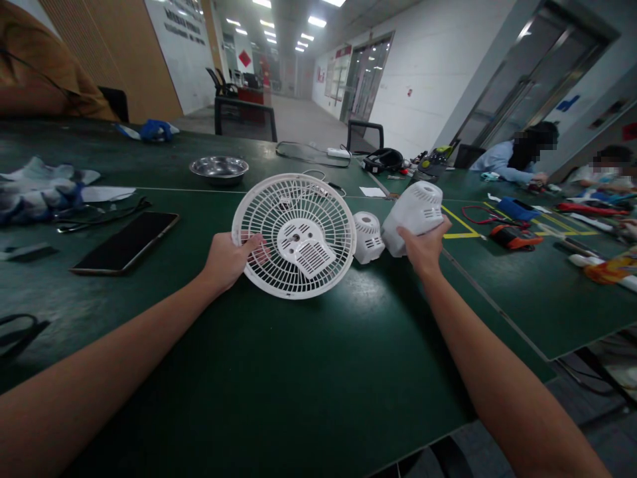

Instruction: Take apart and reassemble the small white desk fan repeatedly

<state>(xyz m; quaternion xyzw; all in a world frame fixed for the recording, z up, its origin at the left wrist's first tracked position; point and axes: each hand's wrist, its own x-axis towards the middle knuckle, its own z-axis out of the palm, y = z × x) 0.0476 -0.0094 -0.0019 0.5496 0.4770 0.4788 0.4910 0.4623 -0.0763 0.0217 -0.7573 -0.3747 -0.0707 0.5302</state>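
Observation:
My left hand grips the left rim of a round white fan grille, thumb on the near face and fingers showing through the slots. The grille is tilted up toward me, with a slotted plate at its hub. In my right hand is a white plastic fan motor housing with vent slots on top; my fingers wrap its lower right side. Between the two stands a smaller white vented housing, close to the grille's right edge. Whether the grille touches it, I cannot tell.
On the green table, a phone and gloves lie left. A metal bowl sits behind the grille. Right are an orange multimeter, a blue pouch and yellow tape lines. Other people sit at the far right and far left.

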